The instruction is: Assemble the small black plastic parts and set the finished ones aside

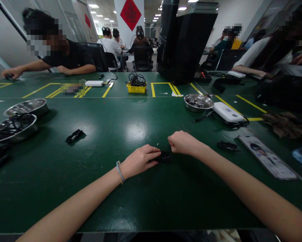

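My left hand (139, 160) and my right hand (183, 143) meet at the middle of the green table (115, 188). Both are closed around a small black part (165, 156) that lies between them on the table top. The left fingers pinch its left side, with a blue band on that wrist. My right hand is curled into a loose fist over its right end. A tiny bright speck shows just above the part. Most of the part is hidden by my fingers.
Two steel bowls (13, 126) holding black cables stand at the left, another steel bowl (198, 102) and a white power bank (228, 112) at the right. A black piece (74, 135) lies left of centre, a phone (267, 157) at right. Several people sit around the tables behind.
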The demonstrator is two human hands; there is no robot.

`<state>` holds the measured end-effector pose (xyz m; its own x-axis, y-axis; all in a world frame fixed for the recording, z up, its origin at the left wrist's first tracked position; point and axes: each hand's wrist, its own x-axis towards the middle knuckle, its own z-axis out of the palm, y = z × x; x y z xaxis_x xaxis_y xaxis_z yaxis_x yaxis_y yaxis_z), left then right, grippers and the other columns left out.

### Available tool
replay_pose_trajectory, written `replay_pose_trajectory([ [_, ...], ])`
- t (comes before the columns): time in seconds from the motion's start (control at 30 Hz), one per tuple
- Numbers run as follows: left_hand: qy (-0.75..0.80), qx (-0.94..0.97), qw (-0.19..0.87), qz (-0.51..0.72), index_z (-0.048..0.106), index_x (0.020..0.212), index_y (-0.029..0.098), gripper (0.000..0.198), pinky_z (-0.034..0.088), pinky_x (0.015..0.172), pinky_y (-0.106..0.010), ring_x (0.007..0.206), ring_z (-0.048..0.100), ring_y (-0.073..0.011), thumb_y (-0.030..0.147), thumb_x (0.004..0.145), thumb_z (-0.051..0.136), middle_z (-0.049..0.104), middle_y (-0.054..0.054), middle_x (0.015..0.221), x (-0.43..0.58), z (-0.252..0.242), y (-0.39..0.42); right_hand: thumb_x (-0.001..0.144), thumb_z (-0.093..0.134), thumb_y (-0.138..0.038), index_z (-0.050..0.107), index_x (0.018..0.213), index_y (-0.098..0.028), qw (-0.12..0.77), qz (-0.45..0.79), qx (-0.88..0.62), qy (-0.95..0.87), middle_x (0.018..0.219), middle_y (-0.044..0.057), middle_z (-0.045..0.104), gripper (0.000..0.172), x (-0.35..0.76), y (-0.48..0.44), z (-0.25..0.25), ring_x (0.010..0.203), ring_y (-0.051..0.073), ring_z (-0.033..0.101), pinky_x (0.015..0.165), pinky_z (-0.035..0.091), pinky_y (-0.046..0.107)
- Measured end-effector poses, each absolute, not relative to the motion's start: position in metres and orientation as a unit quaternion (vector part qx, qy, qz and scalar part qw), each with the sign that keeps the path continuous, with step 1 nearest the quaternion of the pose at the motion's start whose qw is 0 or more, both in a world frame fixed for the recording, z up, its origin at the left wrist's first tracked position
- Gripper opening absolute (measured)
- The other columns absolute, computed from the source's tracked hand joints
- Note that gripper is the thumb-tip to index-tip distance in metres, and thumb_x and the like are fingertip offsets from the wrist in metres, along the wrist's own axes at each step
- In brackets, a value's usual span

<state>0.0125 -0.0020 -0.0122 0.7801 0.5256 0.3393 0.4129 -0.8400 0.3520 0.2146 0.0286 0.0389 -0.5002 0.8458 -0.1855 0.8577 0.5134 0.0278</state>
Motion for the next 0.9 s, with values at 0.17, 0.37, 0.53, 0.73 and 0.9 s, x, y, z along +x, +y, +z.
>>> replay_pose_trajectory([
  [0.17,0.258,0.93,0.126,0.229,0.053,0.11,0.016,0.028,0.046,0.082,-0.031,0.096,0.052,-0.0174,0.02,0.082,0.052,0.056,-0.008,0.109,0.012,-0.013,-0.002,0.069,0.052,-0.017,0.059,0.068,-0.016,-0.159,-0.236,0.473,0.834,0.058,-0.001,0.06,0.007,0.222,0.017,0.031,0.053,0.009,0.054,0.051,0.04,0.019],
  [0.37,0.273,0.927,0.125,0.226,0.053,0.11,0.016,0.03,0.046,0.084,-0.031,0.095,0.053,-0.0174,0.019,0.081,0.054,0.056,-0.007,0.108,0.013,-0.014,-0.001,0.074,0.055,-0.023,0.065,0.073,-0.016,-0.261,-0.311,0.446,0.798,0.09,0.005,0.062,0.012,0.216,0.004,0.016,0.074,0.012,0.057,0.057,0.043,0.021],
  [0.53,0.284,0.922,0.136,0.225,0.055,0.108,0.016,0.028,0.045,0.084,-0.032,0.097,0.052,-0.0176,0.02,0.08,0.055,0.056,-0.007,0.108,0.013,-0.013,-0.001,0.072,0.059,-0.025,0.068,0.073,-0.021,-0.256,-0.291,0.435,0.813,0.093,0.004,0.063,0.01,0.214,-0.001,0.004,0.088,0.015,0.055,0.065,0.044,0.025],
  [0.73,0.279,0.922,0.139,0.231,0.055,0.108,0.017,0.029,0.046,0.083,-0.03,0.096,0.052,-0.0169,0.018,0.079,0.055,0.057,-0.006,0.107,0.014,-0.013,0.0,0.073,0.059,-0.025,0.068,0.075,-0.021,-0.274,-0.274,0.433,0.814,0.091,0.004,0.063,0.01,0.213,-0.004,0.0,0.087,0.017,0.055,0.072,0.044,0.03],
  [0.9,0.28,0.92,0.143,0.234,0.055,0.108,0.017,0.028,0.046,0.083,-0.032,0.096,0.053,-0.0173,0.019,0.08,0.054,0.057,-0.006,0.107,0.014,-0.013,0.0,0.073,0.058,-0.024,0.068,0.074,-0.021,-0.271,-0.271,0.437,0.814,0.091,0.005,0.064,0.01,0.212,-0.005,0.0,0.087,0.018,0.055,0.07,0.045,0.03],
])
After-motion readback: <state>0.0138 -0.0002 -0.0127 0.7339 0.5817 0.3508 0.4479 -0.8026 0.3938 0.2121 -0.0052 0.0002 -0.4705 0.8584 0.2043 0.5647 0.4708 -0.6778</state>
